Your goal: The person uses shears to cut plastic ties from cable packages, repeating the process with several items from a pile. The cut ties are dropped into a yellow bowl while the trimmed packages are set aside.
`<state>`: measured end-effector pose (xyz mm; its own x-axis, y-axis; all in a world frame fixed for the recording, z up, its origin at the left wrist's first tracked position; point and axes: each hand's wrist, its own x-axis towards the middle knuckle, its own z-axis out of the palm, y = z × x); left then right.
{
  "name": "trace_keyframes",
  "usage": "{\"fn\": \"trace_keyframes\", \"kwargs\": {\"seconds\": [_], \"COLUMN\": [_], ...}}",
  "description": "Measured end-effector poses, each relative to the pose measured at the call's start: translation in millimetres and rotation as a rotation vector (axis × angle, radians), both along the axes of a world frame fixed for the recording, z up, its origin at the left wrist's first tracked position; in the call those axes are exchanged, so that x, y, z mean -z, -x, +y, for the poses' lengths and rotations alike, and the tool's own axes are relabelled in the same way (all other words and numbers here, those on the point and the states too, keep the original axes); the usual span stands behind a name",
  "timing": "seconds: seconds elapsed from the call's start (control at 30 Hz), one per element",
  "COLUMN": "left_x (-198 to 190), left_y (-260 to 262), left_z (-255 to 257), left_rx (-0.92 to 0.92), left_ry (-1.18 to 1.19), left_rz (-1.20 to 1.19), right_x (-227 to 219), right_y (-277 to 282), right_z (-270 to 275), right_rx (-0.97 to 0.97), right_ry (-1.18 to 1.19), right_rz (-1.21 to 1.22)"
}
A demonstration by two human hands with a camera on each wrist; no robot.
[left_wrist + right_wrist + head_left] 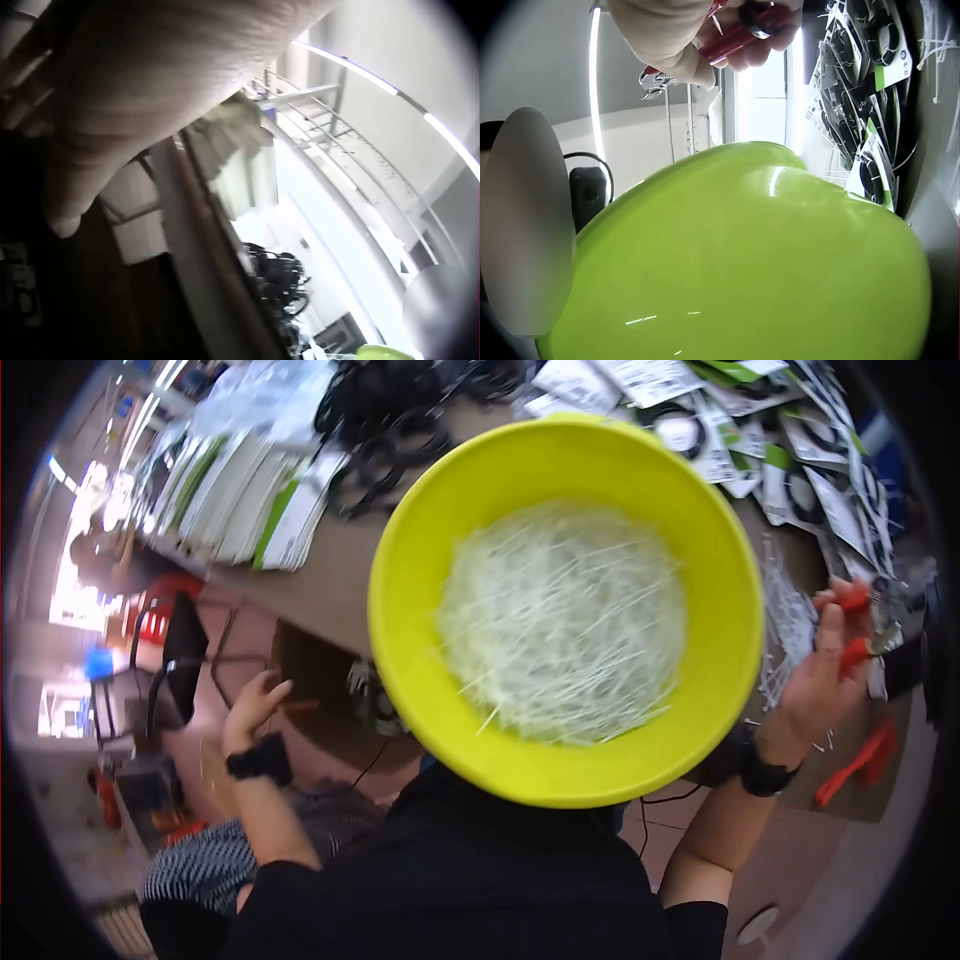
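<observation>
Yellow basin (560,775) sits left of right hand (815,685), which grips red-handled tool (856,654). I record left hand (255,710) relaxed.

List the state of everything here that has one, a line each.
Yellow basin, open side up, partly filled.
White strips, loose, heaped in the basin.
Red-handled tool, held, handles apparently apart.
Right hand, gripping the tool.
Left hand, empty, fingers loosely bent.
Black cables, bunched, unpackaged.
Packages, piled loosely.
Card stack, lined up in a row.
Red object, lying unheld.
</observation>
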<state>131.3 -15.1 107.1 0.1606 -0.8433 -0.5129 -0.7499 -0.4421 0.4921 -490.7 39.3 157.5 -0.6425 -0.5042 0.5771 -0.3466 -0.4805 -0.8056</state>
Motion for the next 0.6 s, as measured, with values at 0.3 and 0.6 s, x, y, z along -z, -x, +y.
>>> {"fn": "trace_keyframes", "kwargs": {"seconds": [0.3,0.6], "left_x": [-194,-118], "left_y": [250,462], "left_z": [-123,-285], "left_rx": [0.836,0.995], "left_ry": [0.554,0.203], "left_rz": [0.086,-0.174], "right_x": [-2,-2], "right_y": [-28,-17], "right_z": [8,7], "right_rx": [-0.042,0.052], "right_ry": [-0.073,-0.216], "right_rz": [0.045,0.168]}}
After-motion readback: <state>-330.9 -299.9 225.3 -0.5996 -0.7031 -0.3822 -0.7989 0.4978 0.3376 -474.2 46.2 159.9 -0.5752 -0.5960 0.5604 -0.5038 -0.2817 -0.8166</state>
